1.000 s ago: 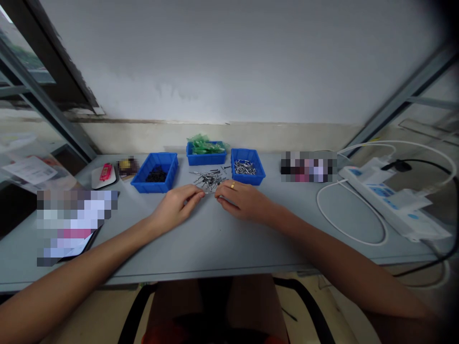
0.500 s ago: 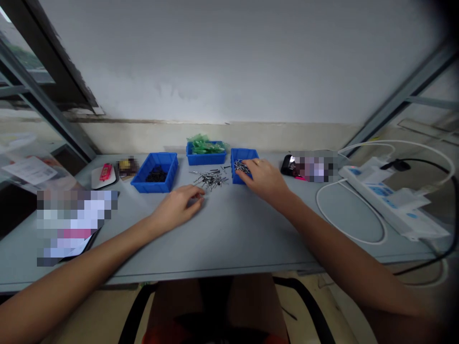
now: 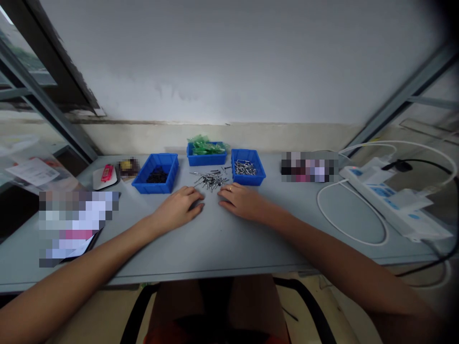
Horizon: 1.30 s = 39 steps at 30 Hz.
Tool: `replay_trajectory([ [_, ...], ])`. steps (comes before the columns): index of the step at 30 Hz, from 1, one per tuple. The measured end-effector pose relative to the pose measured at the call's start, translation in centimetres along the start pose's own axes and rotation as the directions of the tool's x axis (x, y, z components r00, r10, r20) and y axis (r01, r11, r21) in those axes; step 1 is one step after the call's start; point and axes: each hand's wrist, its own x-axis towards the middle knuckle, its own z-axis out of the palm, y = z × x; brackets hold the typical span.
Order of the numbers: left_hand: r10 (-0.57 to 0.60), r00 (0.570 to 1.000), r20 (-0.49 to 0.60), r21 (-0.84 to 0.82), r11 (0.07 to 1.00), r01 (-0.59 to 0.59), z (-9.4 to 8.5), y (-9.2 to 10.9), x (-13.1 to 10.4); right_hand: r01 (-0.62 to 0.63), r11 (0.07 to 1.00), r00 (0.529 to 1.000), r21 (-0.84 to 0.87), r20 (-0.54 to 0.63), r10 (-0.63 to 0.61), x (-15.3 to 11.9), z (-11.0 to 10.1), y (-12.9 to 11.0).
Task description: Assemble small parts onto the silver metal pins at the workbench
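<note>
A loose pile of small, thin metal pieces [image 3: 212, 179], silver and black, lies mid-table; they look like screws or rivets. Left of the pile's near edge, my left hand [image 3: 179, 206] rests on the table, thumb and fingers apart, with nothing visible in it. My right hand [image 3: 241, 201] is at the pile's right near edge, fingers loosely bent and thumb apart. It appears empty. Behind it stands a blue bin [image 3: 253, 180] of similar silver pieces. A second blue bin [image 3: 154, 188], left of the pile, contains dark small pieces.
Against the wall, a third blue bin [image 3: 207, 160] holds green plastic packets. A white power strip [image 3: 394, 200] with cables lies at the right. On the left are a small scale-like device [image 3: 104, 177], a blurred phone-like item [image 3: 77, 234] and a clear plastic container [image 3: 34, 162].
My right hand has come out of the right blue bin and moved left and nearer, to the pile's edge. My left hand has barely moved.
</note>
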Motion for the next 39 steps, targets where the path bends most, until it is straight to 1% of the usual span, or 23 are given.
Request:
replay_trajectory([
  [2,-0.003,1.000,0.026,0.012,1.000,0.003,-0.1,0.0,0.0,-0.010,1.000,1.000,0.009,0.001,0.010,0.1,0.0,0.0],
  [7,-0.002,0.998,0.061,0.034,0.999,0.000,-0.4,0.2,0.1,-0.009,1.000,0.997,0.018,-0.070,0.010,0.2,0.5,-0.2],
  [12,-0.007,0.996,0.084,0.053,0.999,0.003,-0.5,0.3,0.1,-0.006,1.000,1.000,-0.007,-0.018,0.006,0.2,0.8,-0.3],
  [18,-0.007,0.996,0.089,0.065,0.998,0.001,-0.5,0.2,0.1,-0.047,0.998,0.998,-0.034,-0.052,0.045,0.3,0.7,-0.1],
  [22,0.000,0.996,0.095,0.082,0.997,-0.007,-0.5,0.2,0.1,-0.050,0.998,0.998,-0.040,-0.039,0.048,0.3,0.8,0.2],
  [30,0.021,0.996,0.082,0.080,0.996,-0.028,-0.5,0.1,0.1,-0.081,0.997,0.996,-0.012,0.019,0.081,0.2,-0.3,0.0],
  [33,0.023,0.996,0.081,0.067,0.997,-0.028,-0.5,0.1,0.1,-0.105,0.994,0.994,-0.017,-0.009,0.105,0.2,-0.2,-0.1],
  [36,0.021,0.996,0.089,0.067,0.997,-0.027,-0.5,0.2,0.0,-0.157,0.987,0.987,-0.040,-0.041,0.155,0.1,0.1,-0.1],
  [39,0.023,0.995,0.097,0.081,0.996,-0.031,-0.7,0.4,0.0,-0.206,0.977,0.978,-0.047,-0.034,0.205,0.1,0.2,-0.1],
])
